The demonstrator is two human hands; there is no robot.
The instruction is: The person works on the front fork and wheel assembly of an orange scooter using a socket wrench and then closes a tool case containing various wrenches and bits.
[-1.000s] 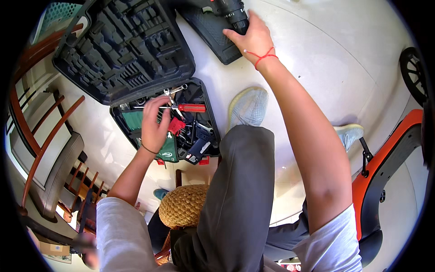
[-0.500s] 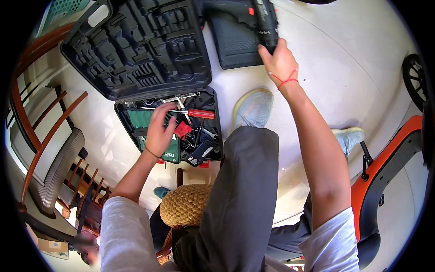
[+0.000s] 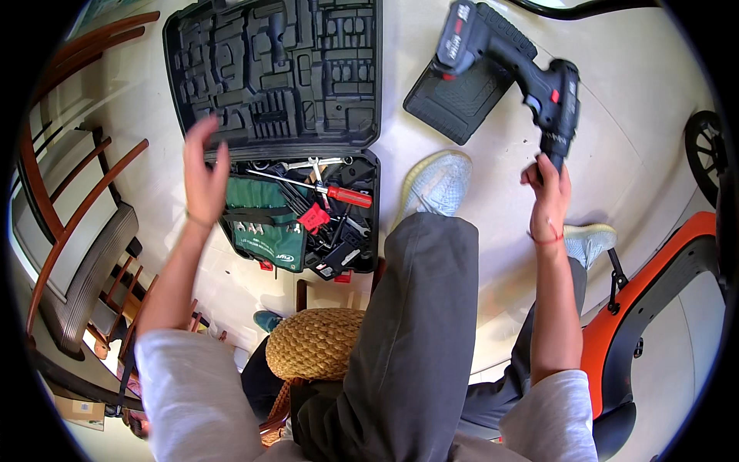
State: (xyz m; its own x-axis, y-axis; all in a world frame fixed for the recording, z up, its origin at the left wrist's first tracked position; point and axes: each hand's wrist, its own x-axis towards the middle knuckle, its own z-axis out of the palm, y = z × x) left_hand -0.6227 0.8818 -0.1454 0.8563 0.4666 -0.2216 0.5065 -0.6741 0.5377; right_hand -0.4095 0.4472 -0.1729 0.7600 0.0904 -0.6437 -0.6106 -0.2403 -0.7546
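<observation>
My right hand grips a black cordless drill by its chuck end, the fingertips closed round it. The drill's handle and battery slant up to the left, over a flat black case on the floor. Beside the left edge of an open black toolbox, my left hand is raised, somewhat blurred, its fingers apart and holding nothing. In the toolbox lie a red-handled screwdriver, a green tool pouch, wrenches, a small red piece and several dark tools.
The toolbox's lid, with moulded recesses, lies folded back on the pale floor. My shoe stands between toolbox and drill. Wooden chairs line the left. An orange and black frame is at right, below a black wheel.
My right hand has brought the drill rightward and nearer, turning it. My left hand has lifted off the toolbox contents toward the left. The flat case and lid now sit farther right and differently angled.
</observation>
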